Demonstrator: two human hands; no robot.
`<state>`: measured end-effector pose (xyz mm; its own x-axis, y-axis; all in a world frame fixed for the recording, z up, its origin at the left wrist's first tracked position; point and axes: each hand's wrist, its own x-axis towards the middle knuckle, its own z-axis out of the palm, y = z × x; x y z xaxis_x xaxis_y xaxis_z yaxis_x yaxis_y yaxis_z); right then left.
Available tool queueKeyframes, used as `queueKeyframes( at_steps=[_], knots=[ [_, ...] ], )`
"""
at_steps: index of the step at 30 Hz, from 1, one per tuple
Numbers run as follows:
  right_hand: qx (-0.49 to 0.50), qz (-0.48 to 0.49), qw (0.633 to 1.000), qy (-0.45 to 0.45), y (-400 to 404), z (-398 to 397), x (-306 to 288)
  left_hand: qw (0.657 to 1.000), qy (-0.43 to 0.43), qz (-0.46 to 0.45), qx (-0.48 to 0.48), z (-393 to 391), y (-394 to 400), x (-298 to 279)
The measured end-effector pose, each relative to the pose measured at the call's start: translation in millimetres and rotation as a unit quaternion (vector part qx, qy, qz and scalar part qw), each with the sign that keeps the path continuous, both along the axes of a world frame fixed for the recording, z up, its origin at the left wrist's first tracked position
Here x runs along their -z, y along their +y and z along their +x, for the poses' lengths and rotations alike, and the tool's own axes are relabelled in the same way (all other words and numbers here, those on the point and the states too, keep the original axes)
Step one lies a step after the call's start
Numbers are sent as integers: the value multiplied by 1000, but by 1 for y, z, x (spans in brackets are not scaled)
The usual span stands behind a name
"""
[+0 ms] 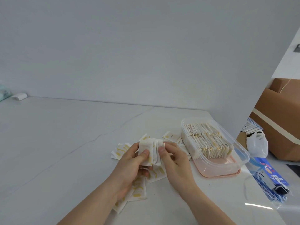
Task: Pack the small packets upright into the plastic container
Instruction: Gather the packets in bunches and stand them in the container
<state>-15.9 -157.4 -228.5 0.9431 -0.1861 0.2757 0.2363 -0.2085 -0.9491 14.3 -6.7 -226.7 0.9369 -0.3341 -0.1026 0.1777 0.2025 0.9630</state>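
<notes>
Fingers (145, 153) of the left hand (129, 161) and fingers (162, 149) of the right hand (174, 161) are clenched together on one small bundle of packets (150, 150), white paper sachets with yellow print, held upright and fanned slightly between the two thumbs, just above the white tabletop (65, 143). Left thumb presses the bundle's near face; right thumb and forefinger pinch its right edge. Neither hand is loose.

Below and to the left of the fingers, more loose packets (138, 189) lie flat and overlapping on the tabletop, some under the left wrist, some poking out beyond the bundle on its far side. One more loose packet (171, 137) lies just past the right fingertips.

To the right of the right fingers, close by but not touching them, stands the clear plastic container (240, 153). A dense row of upright packets (206, 140) fills its far and middle part; the near end shows bare floor. Container sits on a pink lid (211, 173) or tray that juts out at its near side.

Further right of the fingers lies a blue printed plastic bag (272, 181) at the tabletop's edge; beyond it a white plastic bag (258, 143) and a brown cardboard box (279, 117). Far left of the fingers, against the wall, sits a small white object (19, 96), too small to name
</notes>
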Motion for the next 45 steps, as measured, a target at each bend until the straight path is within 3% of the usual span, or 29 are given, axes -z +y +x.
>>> queueKeyframes(
  at_steps=[5,10,15,19,23,30,36,42,45],
  knots=[
    [2,-4,1000,-15,-1,-1,-2,1000,-2,1,14,0,0,1],
    [-25,91,996,3,4,-8,-12,999,19,-13,27,-2,-1,-2],
    [39,101,994,12,3,-8,-15,993,74,-87,8,3,3,-4],
    [126,170,977,-12,3,-6,-13,985,99,-139,-4,4,3,-5],
    [157,119,979,-48,4,-5,-11,976,113,-186,25,4,2,-3],
    [133,76,988,-29,21,-5,-10,968,138,-205,45,10,-1,-2],
    [127,-11,991,-35,24,-6,-14,976,91,-194,41,14,2,-3],
    [64,-20,997,-27,21,-14,-18,977,118,-178,28,9,-7,-2],
    [102,-78,991,-49,16,-14,-11,984,96,-147,18,4,-10,-2]
  ],
)
